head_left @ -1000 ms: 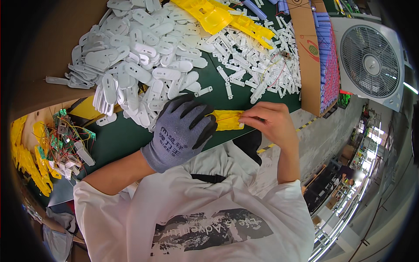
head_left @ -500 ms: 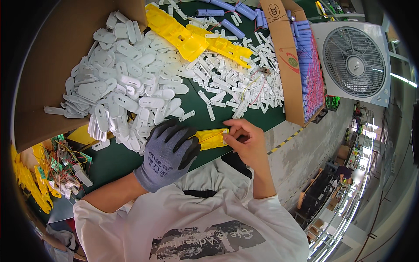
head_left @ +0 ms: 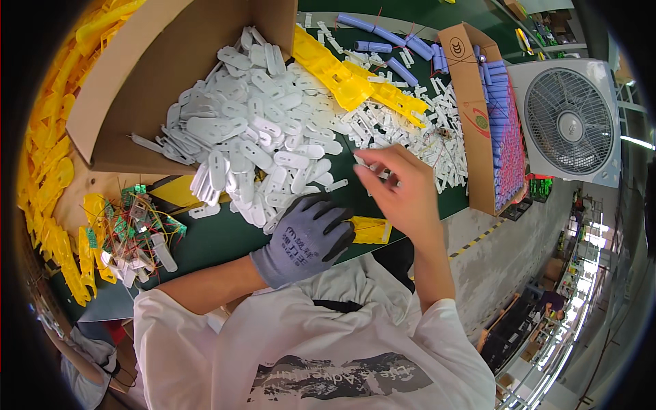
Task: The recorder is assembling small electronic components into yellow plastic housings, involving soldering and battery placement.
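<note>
My left hand [head_left: 301, 239], in a grey-blue glove with black fingers, presses a yellow plastic casing [head_left: 371, 231] near the table's front edge. Only the casing's right end shows beyond the fingers. My bare right hand [head_left: 408, 191] is raised over the green table, to the right of the left hand. Its thumb and forefinger pinch what looks like a small white plastic piece [head_left: 359, 160]. Beyond it spreads a pile of small white strips [head_left: 389, 137]. Two longer yellow casings [head_left: 335, 75] lie across the heap of white oval plates [head_left: 239, 130].
A cardboard box [head_left: 130, 116] on its side surrounds the oval plates. Wired green circuit boards [head_left: 140, 219] and yellow casings [head_left: 48, 184] lie on the left. At right are a carton [head_left: 471, 123] of purple battery cells [head_left: 502, 130] and a box fan [head_left: 570, 123].
My right hand has left the casing's right end and moved up toward the white strips. The left hand stays on the casing. The whole view has shifted, showing more on the left.
</note>
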A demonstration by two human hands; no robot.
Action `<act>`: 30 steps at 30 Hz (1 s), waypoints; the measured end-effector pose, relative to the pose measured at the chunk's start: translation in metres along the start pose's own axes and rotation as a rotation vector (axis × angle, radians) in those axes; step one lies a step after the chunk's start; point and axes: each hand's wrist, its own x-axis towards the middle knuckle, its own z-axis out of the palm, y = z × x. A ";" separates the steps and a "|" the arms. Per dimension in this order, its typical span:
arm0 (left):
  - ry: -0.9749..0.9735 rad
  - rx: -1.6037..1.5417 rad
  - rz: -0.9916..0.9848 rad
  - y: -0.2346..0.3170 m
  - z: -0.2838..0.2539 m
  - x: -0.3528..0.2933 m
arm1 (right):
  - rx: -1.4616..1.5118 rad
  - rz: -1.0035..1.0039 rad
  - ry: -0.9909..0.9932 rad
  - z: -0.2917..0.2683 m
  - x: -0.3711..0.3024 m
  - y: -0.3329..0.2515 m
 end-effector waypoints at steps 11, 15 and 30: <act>0.095 0.015 -0.027 -0.001 0.002 0.003 | -0.189 -0.196 0.000 0.022 0.020 0.016; 0.066 0.015 -0.033 -0.004 -0.001 0.001 | -0.144 -0.141 0.114 0.003 0.025 0.028; 0.055 -0.035 -0.082 0.000 -0.002 0.005 | -0.550 -0.111 0.056 -0.064 0.140 0.094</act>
